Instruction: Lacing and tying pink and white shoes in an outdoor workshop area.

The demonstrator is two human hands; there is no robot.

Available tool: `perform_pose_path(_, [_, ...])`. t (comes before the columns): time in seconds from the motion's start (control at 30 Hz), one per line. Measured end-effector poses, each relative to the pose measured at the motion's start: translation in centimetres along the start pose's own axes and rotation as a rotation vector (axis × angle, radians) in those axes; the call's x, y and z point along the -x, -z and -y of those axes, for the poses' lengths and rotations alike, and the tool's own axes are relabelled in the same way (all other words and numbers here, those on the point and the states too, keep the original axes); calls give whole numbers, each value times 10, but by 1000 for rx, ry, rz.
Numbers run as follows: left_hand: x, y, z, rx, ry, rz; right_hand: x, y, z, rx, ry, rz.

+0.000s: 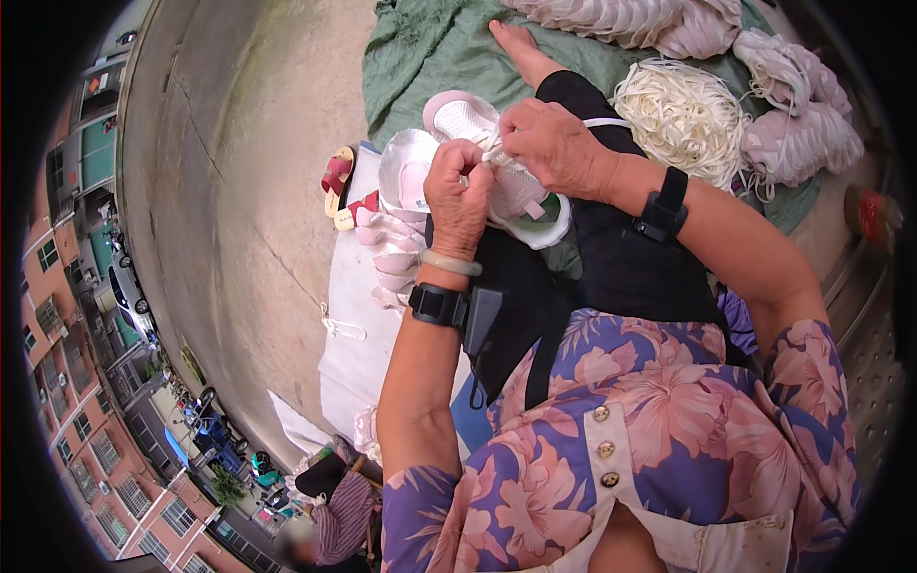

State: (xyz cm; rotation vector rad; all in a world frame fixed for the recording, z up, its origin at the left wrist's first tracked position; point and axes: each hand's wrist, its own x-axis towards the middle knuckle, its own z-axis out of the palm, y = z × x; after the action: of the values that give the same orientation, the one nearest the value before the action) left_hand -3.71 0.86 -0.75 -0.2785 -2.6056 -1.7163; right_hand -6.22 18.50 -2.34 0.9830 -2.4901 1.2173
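Observation:
A white and pink shoe upper (460, 116) rests over my lap, with its toe pointing up and left and its greenish opening nearer me. My left hand (458, 198) is closed in a pinch at the left edge of the lacing. From the right, my right hand (559, 148) bends over the eyelets, fingers pinched together. Both hold a white shoelace (491, 146) that crosses the upper between them. The fingertips partly hide the eyelets. Another pale upper (406, 170) lies just left of my left hand, above a stack of pink and white uppers (390, 250).
A heap of loose white laces (680, 119) and bundled pink uppers (802, 138) lie right, on a green cloth (415, 62). Red sandals (336, 180) stand left. A white sheet (358, 372) bears one loose lace (342, 329). Another person (346, 516) sits at lower left.

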Motion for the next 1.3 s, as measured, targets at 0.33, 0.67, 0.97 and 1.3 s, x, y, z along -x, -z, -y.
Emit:
perform_pose_path(0.33, [1, 1, 9, 92, 39, -37, 0, -10, -8, -346, -235, 129])
perform_pose_path(0.67, [17, 2, -15, -562, -308, -116, 3, -18, -7, -233, -226, 123])
perform_pose_path(0.97, [37, -7, -14, -536, -112, -93, 8, -14, -7, -365, -249, 152])
perform_pose_path(1.3, [34, -14, -5, -345, 67, -152, 7, -30, -6, -340, -314, 59])
